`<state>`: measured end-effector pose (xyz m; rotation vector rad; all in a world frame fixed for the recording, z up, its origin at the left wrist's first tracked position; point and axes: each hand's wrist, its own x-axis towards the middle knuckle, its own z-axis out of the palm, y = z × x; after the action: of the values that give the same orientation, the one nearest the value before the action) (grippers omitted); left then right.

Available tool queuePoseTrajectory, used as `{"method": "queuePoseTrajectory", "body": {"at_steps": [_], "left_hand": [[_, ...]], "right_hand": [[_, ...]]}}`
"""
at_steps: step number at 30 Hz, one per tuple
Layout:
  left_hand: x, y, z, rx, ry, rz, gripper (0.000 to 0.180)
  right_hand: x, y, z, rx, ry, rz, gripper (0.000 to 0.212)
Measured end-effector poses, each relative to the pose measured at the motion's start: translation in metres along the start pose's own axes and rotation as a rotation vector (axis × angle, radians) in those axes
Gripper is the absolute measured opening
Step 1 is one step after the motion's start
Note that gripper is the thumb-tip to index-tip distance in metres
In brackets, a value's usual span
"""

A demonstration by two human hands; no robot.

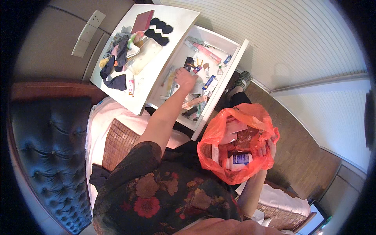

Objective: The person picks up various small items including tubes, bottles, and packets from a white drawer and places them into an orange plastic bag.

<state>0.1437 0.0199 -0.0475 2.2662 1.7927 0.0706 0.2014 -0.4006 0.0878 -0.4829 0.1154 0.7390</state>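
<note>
My left hand reaches down into an open white drawer, its fingers curled among the small things there. What they hold, if anything, is hidden. Close by lie a dark packet, a blue-and-white box and a clear plastic wrapper. A long pink box rests toward the drawer's far end. My right hand grips the side of an orange-red plastic bag, with its mouth wide open. Inside the bag are a white bottle with a blue label and pinkish packets.
On the white cabinet top lie crumpled cloths, a dark red book, black wavy strips and a small bottle. A tufted dark headboard and woven mat are at left. A foot in a striped shoe stands beyond the drawer.
</note>
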Motion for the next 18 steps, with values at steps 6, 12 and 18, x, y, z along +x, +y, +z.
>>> {"method": "queuePoseTrajectory", "body": {"at_steps": [6,12,18], "left_hand": [[-0.001,0.005,-0.01,0.018,-0.052,-0.021,0.077],[-0.001,0.003,-0.002,0.041,-0.059,-0.009,0.073],[0.001,-0.003,0.007,-0.014,-0.033,0.011,0.072]], "right_hand": [[-0.006,0.002,0.004,0.009,-0.013,-0.023,0.021],[-0.01,0.004,-0.001,0.007,-0.027,-0.033,0.021],[-0.007,0.005,-0.003,-0.006,-0.038,-0.044,0.021]]}}
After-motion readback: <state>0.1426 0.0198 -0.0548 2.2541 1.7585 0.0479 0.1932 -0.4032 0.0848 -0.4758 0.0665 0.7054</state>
